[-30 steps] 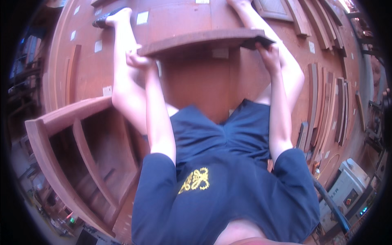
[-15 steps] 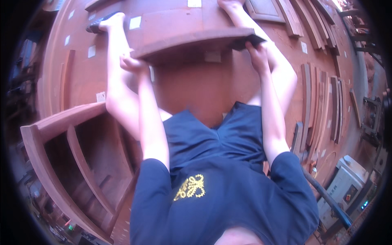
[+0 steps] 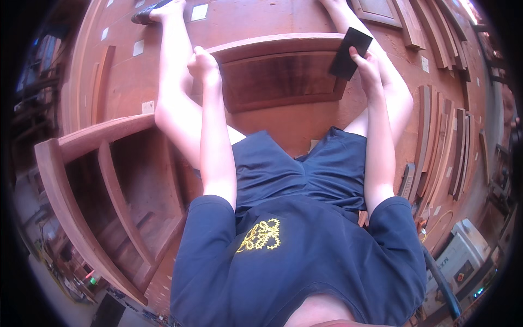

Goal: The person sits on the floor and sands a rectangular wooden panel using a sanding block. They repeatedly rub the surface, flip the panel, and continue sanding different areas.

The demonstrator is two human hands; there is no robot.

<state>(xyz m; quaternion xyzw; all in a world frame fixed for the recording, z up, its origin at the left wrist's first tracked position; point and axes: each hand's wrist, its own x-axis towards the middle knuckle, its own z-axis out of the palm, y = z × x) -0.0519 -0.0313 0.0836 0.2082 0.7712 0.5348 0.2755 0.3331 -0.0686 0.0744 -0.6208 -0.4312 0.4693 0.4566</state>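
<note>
filling most of the view, a reddish-brown surface point(image 3: 261, 19) has the person sitting on it, legs spread forward. next biggest is the person's navy t-shirt point(image 3: 316, 256), then the open wooden carcass point(image 3: 65, 201) on the left: curved outer rails, one slat across the middle, dark hollow inside; its upper end sits beside the left knee.

navy shorts point(image 3: 302, 169) at center. the wooden panel point(image 3: 280, 79) is straight ahead, between the lower legs: long frame rail along its far edge, darker flat face turned toward the person. whether it leans on a leg, can't tell.

right side: a row of timber strips point(image 3: 436, 144) laid roughly side by side, a few longer boards point(image 3: 436, 35) farther up, and a framed board point(image 3: 377, 11) by the right foot, partly cut off. white and grey box-shaped machine point(image 3: 460, 253) at lower right, a blue tube point(image 3: 445, 283) running just beside it. narrow strips point(image 3: 103, 82) lie left of the left leg.

hands: left hand point(image 3: 205, 66) closed on the panel's left end, fingers curled, exact contact partly hidden. right hand point(image 3: 369, 70) gripping a flat black block point(image 3: 351, 53), thumb on the near face; block is tilted and overlaps the panel's right end, touching or just above, can't tell.

smaller stuff: dark shoe point(image 3: 144, 16) on the left foot, yellow emblem point(image 3: 260, 235) on the shirt, white squares point(image 3: 199, 12) scattered over the surface.
</note>
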